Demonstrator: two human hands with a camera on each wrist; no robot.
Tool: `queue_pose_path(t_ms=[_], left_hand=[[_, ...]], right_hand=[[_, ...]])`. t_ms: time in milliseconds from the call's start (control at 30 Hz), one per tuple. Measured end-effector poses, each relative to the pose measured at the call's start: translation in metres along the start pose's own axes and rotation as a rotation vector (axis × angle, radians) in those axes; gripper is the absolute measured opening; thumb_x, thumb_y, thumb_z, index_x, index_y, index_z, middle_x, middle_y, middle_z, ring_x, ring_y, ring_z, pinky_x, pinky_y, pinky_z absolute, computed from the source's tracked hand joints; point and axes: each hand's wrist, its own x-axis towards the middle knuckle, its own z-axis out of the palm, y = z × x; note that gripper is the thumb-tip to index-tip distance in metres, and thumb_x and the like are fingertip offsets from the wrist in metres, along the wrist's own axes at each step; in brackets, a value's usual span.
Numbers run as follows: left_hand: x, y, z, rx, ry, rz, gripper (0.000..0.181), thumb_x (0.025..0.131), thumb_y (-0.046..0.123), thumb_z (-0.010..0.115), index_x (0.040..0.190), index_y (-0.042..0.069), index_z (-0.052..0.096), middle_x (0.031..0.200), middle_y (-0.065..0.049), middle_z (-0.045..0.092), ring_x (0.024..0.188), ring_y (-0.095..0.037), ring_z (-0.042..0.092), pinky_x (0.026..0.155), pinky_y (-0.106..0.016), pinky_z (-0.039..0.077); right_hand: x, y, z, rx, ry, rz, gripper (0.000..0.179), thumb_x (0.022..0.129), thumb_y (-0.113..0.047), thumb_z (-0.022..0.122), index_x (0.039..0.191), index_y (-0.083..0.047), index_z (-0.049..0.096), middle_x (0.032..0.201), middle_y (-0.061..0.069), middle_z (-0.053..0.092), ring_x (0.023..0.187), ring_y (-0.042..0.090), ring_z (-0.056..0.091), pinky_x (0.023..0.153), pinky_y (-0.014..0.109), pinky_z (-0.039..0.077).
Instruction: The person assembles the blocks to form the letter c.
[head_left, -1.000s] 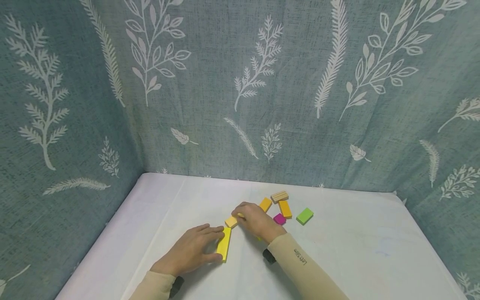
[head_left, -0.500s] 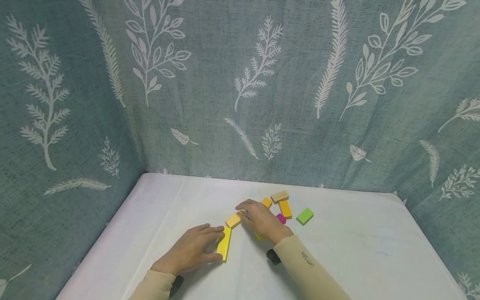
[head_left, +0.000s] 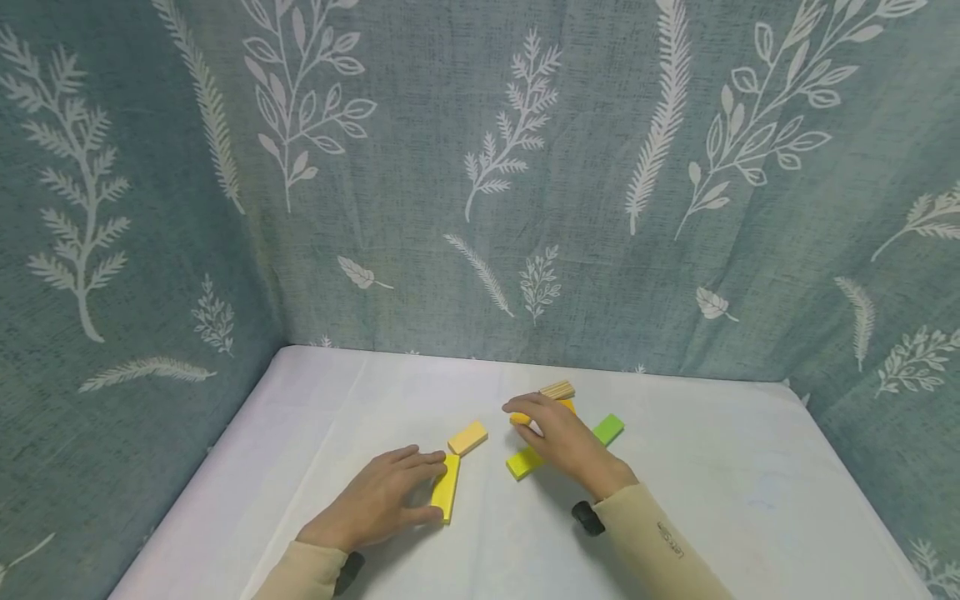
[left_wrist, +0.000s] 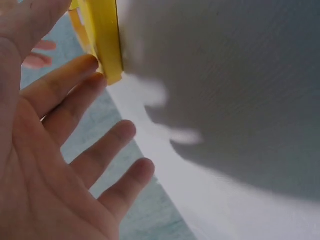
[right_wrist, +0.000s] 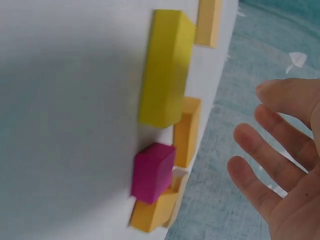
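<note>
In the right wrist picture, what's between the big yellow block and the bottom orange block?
A magenta block lies between them, as the right wrist view shows.

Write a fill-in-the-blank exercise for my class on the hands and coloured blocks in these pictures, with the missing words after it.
1. The person's ____ hand touches the yellow block.
2. In the head view, the pale block lies ____ from the person than the yellow block.
3. The green block lies on the lime block's ____-hand side, as the person sees it.
4. The number of magenta blocks in the right wrist view is ____.

Missing words: left; farther; right; one.
</note>
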Motion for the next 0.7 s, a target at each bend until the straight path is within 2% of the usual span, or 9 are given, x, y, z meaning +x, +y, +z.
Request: queue_pose_path(t_ms=[167, 300, 500, 700], left_hand=[[0.002, -0.003, -0.002, 0.003, 0.037, 0.067, 0.058, 0.092, 0.043, 0.074, 0.139, 0.012, 0.063, 0.145, -0.004, 0.058, 0.136, -0.037, 0.049, 0.113, -0.055, 0.04], [0.009, -0.005, -0.004, 0.009, 0.051, 0.108, 0.055, 0.095, 0.037, 0.072, 0.142, 0.009, 0.06, 0.146, -0.005, 0.057, 0.136, -0.037, 0.049, 0.113, -0.054, 0.04], [0.021, -0.007, -0.006, 0.01, 0.027, 0.144, 0.05, 0.099, 0.029, 0.067, 0.144, 0.009, 0.057, 0.15, -0.007, 0.053, 0.138, -0.04, 0.046, 0.114, -0.057, 0.038], [0.029, -0.01, -0.005, 0.03, -0.024, 0.141, 0.043, 0.102, 0.029, 0.063, 0.141, 0.013, 0.059, 0.151, -0.006, 0.052, 0.14, -0.04, 0.043, 0.115, -0.057, 0.036]], right_hand=[[-0.016, 0.009, -0.001, -0.034, 0.018, -0.055, 0.036, 0.091, 0.001, 0.072, 0.126, -0.008, 0.068, 0.128, 0.005, 0.065, 0.126, 0.026, 0.059, 0.105, 0.039, 0.051], [-0.026, 0.013, -0.003, -0.062, -0.002, -0.011, 0.038, 0.092, -0.001, 0.073, 0.128, -0.011, 0.068, 0.131, 0.004, 0.065, 0.128, 0.027, 0.058, 0.102, 0.04, 0.053], [-0.036, 0.016, -0.007, -0.107, 0.014, -0.034, 0.038, 0.091, -0.005, 0.076, 0.129, -0.008, 0.068, 0.131, 0.008, 0.064, 0.124, 0.026, 0.059, 0.104, 0.042, 0.052], [-0.042, 0.021, -0.006, -0.126, 0.098, -0.135, 0.041, 0.087, -0.002, 0.079, 0.126, -0.003, 0.068, 0.13, 0.015, 0.065, 0.121, 0.029, 0.062, 0.102, 0.044, 0.053]])
